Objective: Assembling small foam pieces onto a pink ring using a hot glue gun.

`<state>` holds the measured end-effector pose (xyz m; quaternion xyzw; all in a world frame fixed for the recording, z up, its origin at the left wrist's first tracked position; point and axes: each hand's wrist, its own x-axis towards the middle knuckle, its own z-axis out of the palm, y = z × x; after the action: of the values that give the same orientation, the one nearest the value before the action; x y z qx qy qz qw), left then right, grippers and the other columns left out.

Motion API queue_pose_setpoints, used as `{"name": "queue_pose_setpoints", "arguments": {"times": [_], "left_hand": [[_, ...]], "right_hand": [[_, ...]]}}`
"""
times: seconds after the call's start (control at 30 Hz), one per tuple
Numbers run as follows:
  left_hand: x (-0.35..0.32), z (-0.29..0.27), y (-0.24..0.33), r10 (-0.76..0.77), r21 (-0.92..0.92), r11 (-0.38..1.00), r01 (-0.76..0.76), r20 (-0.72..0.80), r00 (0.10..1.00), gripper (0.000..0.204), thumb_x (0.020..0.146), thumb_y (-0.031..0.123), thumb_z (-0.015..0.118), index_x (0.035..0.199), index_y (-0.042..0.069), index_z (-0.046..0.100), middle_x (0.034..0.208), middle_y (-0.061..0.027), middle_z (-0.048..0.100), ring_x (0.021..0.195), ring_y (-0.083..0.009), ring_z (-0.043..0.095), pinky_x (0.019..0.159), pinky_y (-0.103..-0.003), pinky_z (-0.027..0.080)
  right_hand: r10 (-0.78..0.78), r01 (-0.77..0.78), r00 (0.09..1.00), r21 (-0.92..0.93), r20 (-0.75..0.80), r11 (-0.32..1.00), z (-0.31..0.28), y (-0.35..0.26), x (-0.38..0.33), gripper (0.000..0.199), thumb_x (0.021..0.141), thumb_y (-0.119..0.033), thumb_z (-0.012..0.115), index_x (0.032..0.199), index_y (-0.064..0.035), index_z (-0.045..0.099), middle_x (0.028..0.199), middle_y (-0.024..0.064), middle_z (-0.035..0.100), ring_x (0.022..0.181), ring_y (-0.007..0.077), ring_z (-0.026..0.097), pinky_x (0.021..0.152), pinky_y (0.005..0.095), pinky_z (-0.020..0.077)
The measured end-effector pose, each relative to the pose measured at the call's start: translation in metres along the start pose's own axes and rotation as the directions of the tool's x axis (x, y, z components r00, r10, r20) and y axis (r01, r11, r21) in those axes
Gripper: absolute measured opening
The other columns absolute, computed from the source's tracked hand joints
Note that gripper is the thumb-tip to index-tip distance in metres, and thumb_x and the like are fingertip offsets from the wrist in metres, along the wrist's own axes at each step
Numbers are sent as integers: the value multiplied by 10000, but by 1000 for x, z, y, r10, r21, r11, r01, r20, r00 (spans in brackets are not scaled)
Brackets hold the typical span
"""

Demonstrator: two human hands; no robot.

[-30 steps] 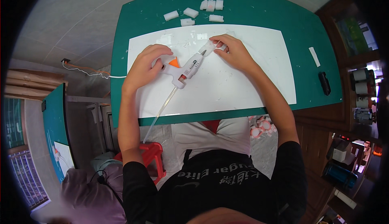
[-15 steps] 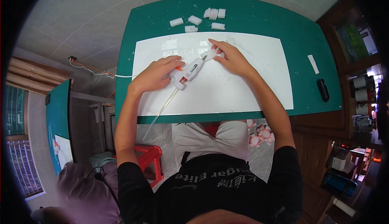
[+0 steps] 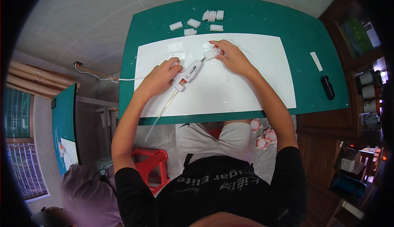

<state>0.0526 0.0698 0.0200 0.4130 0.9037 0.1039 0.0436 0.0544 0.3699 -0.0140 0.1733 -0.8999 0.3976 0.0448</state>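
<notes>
A home craft corner, seen from above: a green cutting mat covers the bench (image 3: 287, 17), with a white rectangular sheet (image 3: 246, 87) laid across it, set on a floor of large pale tiles (image 3: 82, 25). Dark wooden shelving (image 3: 324, 145) at the right holds rolls, boxes and a blue container, household clutter rather than shop stock. A red plastic stool (image 3: 152, 165) stands under the bench, and a barred window (image 3: 20, 173) shows at the lower left.
</notes>
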Motion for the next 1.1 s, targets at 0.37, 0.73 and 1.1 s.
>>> {"name": "queue_pose_setpoints", "arguments": {"times": [0.37, 0.73, 1.1], "left_hand": [[2, -4, 9, -68, -39, 997, 69, 14, 998, 474, 690, -102, 649, 1135, 50, 587, 1413, -148, 392, 1064, -330, 609, 852, -392, 520], [4, -4, 12, -67, 21, 998, 66, 17, 998, 419, 708, -57, 678, 1109, 53, 631, 1394, -141, 428, 1123, -339, 572, 871, -413, 517], [-5, -27, -9, -97, -200, 978, 63, -166, 981, 279, 801, 80, 686, 1071, 26, 639, 1300, -124, 469, 869, -256, 600, 667, -335, 488]], "right_hand": [[35, -36, 998, -16, -48, 999, -6, 9, 2, 479, 863, -41, 671, 1328, -112, 578, 1139, 98, 614, 819, 189, 545, 843, 309, 477], [59, -45, 988, 105, -140, 993, -7, 18, 5, 423, 841, -83, 712, 1252, -96, 614, 1081, 70, 628, 780, 181, 544, 790, 295, 484], [50, -22, 984, 161, -172, 987, -5, 21, 2, 400, 838, -105, 722, 1224, -80, 619, 1048, 70, 632, 732, 166, 535, 746, 292, 481]]}}
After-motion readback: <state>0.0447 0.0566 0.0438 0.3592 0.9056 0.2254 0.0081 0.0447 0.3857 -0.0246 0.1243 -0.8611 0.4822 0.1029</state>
